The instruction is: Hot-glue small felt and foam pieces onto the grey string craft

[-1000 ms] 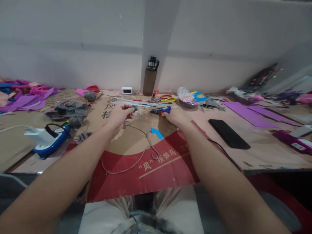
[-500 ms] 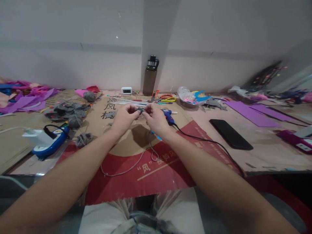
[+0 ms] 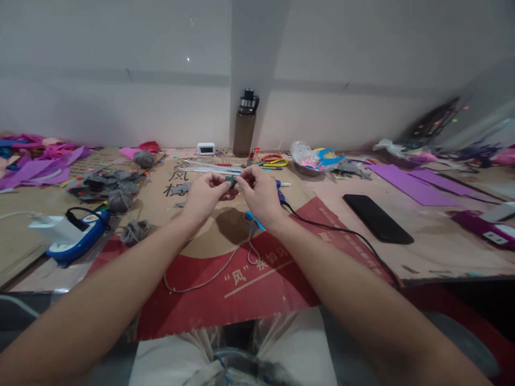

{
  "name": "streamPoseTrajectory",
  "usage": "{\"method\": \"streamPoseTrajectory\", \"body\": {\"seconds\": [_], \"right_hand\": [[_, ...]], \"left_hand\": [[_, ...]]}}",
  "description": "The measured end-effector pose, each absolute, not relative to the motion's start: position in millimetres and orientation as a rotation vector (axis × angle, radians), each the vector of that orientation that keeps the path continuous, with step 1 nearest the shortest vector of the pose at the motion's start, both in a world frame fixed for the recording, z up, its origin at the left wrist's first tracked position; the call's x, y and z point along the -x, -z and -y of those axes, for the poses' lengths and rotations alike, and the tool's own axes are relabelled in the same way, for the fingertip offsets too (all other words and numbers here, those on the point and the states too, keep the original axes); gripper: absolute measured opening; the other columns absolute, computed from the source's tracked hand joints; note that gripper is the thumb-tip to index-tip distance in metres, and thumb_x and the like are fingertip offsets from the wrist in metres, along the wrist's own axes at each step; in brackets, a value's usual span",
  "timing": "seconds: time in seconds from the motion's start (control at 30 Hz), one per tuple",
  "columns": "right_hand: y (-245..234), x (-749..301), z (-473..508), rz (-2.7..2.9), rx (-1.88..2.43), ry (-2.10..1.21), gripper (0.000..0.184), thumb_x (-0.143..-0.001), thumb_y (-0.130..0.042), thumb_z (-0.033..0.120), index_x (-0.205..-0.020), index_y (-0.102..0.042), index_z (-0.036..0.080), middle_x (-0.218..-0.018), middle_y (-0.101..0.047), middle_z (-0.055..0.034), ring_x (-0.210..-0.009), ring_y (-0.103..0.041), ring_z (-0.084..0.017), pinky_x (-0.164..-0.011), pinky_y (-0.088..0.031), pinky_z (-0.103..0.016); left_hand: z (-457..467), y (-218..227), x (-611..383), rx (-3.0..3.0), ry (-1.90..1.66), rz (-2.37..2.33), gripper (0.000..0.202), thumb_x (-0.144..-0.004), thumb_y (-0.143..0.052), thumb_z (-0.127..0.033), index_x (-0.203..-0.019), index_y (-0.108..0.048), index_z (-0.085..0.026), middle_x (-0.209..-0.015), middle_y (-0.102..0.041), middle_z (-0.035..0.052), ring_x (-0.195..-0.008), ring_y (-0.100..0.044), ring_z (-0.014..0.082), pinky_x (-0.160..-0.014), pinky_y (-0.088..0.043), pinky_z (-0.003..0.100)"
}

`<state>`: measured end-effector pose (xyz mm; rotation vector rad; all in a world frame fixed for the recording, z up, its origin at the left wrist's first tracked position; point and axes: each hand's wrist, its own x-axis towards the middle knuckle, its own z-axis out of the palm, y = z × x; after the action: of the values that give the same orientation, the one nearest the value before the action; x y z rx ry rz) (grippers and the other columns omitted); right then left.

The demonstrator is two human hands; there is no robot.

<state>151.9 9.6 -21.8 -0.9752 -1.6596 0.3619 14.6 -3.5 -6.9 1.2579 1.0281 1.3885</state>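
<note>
Above the cardboard, my left hand (image 3: 206, 197) is closed, pinching a small dark green piece (image 3: 230, 181) between thumb and fingers. Its exact kind is too small to make out. My right hand (image 3: 261, 195) is beside it, thumb and forefinger pressed together close to the piece's right side; what they pinch is hidden. Below the right hand lies a small bright blue object (image 3: 254, 220), partly covered by the wrist. A grey yarn strand (image 3: 205, 286) loops over the red printed part of the cardboard sheet (image 3: 189, 311). A blue glue gun (image 3: 280, 194) shows behind the right hand.
Grey yarn balls (image 3: 120, 201) and a blue power strip (image 3: 80, 244) lie left. At the back stand a bottle (image 3: 244, 126) and a small white clock (image 3: 206, 149), near yellow-handled scissors (image 3: 277, 162) and a bowl (image 3: 309, 169). A black phone (image 3: 376, 219) lies right.
My right hand has shifted slightly, its fingers raised a little beside the green piece, which shows more clearly. The blue object below is more exposed. The view has drifted slightly.
</note>
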Motion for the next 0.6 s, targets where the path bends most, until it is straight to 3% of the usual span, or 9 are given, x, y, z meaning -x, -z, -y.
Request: {"method": "streamPoseTrajectory", "body": {"seconds": [0.17, 0.3, 0.43, 0.6], "right_hand": [[25.1, -149.7, -15.0, 1.571, 0.948, -0.597, 0.008, -0.083, -0.053, 0.028, -0.082, -0.051, 0.02, -0.075, -0.056, 0.0017, -0.067, -0.051, -0.011, -0.064, -0.04, -0.025], [23.2, -153.5, -19.6, 1.562, 0.974, -0.715, 0.011, -0.082, -0.052, 0.029, -0.077, -0.052, 0.019, -0.069, -0.054, 0.0032, -0.062, -0.048, -0.01, -0.061, -0.038, -0.024], [14.6, -164.1, -17.4, 1.726, 1.0, -0.574, 0.01, -0.082, -0.052, 0.025, -0.075, -0.054, 0.019, -0.065, -0.051, 0.0031, -0.062, -0.046, -0.011, -0.061, -0.036, -0.025], [5.0, -171.8, -9.9, 2.001, 0.945, -0.284, 0.008, -0.083, -0.052, 0.018, -0.077, -0.058, 0.018, -0.075, -0.058, -0.0017, -0.073, -0.05, -0.014, -0.069, -0.037, -0.027]], "left_hand": [[3.9, 9.9, -14.5, -1.273, -1.382, -0.94, 0.021, -0.069, -0.072, -0.02, -0.076, -0.052, -0.015, -0.07, -0.061, 0.0006, -0.064, -0.064, 0.0132, -0.068, -0.053, 0.031], [3.1, 11.1, -10.8, -1.404, -1.317, -0.975, 0.023, -0.067, -0.074, -0.026, -0.075, -0.055, -0.016, -0.071, -0.059, -0.0011, -0.064, -0.058, 0.0104, -0.059, -0.047, 0.024], [-1.6, 6.4, -2.1, -1.5, -1.167, -0.967, 0.019, -0.07, -0.071, -0.032, -0.074, -0.062, -0.016, -0.068, -0.056, -0.0005, -0.058, -0.048, 0.0078, -0.053, -0.038, 0.021], [-7.4, -0.9, 9.3, -1.526, -1.11, -1.001, 0.024, -0.078, -0.06, -0.037, -0.078, -0.068, -0.015, -0.071, -0.059, 0.0029, -0.058, -0.049, 0.0091, -0.05, -0.035, 0.022]]}}
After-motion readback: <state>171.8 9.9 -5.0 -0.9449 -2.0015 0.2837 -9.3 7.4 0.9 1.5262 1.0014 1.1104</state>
